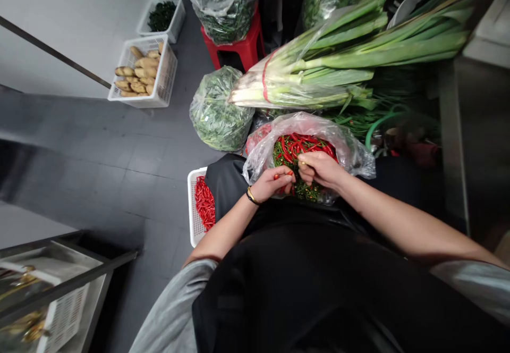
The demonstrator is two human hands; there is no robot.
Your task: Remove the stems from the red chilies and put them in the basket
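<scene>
A clear plastic bag [350, 153] of red chillies with green stems [298, 151] rests on my lap. My left hand [273, 183], with a gold bangle on its wrist, is shut on a few small red chillies just above the bag's opening. My right hand [319, 169] sits in the bag's mouth, its thumb and fingertips pinched on a chilli or stem that is too small to tell. Beside my left forearm, a white plastic basket [193, 209] holds a heap of loose red chillies [204, 203].
Bagged greens [221, 109] and a large bundle of leeks [319, 68] lie ahead. A white crate of ginger roots [141, 71] and a crate of dark greens [161, 18] stand on the grey tiled floor [119, 145]. A red stool [235, 42] holds another bag. A metal rack [51, 284] stands at lower left.
</scene>
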